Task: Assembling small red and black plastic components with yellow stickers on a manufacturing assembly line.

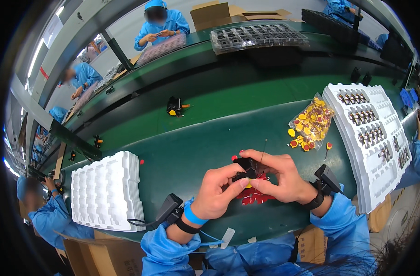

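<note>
Both hands meet over the green bench. My left hand (pixel 220 189) pinches a small black plastic housing (pixel 249 166) from its left side. On the other side my right hand (pixel 283 178) has its thumb and fingertips closed on the same housing. A small yellow round piece (pixel 249 184) shows at its lower edge, between the two thumbs. Thin wires stick up by my right fingers. Beneath the hands lies a cluster of red pieces (pixel 252 198), partly hidden by them. Beyond sits a clear plastic bag (pixel 316 117) of yellow and red round parts, several of them spilled out.
White moulded trays (pixel 106 193) are stacked at the left. At the right, another white tray stack (pixel 364 152) bears rows of small metal-and-black parts. A black assembly with a yellow disc (pixel 174 106) rests on the green conveyor (pixel 210 99). Co-workers in blue sit across and at both sides.
</note>
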`<state>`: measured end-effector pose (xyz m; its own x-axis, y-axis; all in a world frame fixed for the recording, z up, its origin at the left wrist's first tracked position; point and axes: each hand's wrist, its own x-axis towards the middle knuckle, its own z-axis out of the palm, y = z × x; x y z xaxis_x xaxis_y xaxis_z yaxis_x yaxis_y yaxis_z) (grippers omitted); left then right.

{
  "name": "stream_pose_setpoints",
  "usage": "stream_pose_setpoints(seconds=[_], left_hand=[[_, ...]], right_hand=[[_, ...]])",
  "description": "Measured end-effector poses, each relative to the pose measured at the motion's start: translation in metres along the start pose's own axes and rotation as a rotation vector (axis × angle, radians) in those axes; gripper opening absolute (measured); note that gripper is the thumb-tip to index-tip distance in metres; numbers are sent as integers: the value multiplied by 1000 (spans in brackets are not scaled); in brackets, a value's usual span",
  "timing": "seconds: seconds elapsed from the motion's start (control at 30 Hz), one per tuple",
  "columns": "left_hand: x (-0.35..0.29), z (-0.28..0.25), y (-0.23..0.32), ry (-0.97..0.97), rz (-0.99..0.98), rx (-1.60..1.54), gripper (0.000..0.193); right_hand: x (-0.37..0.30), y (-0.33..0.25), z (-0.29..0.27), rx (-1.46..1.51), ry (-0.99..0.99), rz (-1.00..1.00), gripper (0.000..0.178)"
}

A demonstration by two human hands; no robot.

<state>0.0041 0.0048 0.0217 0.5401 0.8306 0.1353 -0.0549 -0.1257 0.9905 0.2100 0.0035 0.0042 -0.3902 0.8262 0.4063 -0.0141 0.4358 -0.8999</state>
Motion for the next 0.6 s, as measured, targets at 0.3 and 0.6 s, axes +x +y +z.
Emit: stream_pose_setpoints(seconds=[0.3, 0.6], left_hand=[[6, 2, -3, 38, -143, -264, 13], [4, 12, -1, 104, -153, -298, 12]], right_hand=[[0, 8, 8, 81, 237, 159, 41], [-4, 7, 4, -253, 228, 30, 41]])
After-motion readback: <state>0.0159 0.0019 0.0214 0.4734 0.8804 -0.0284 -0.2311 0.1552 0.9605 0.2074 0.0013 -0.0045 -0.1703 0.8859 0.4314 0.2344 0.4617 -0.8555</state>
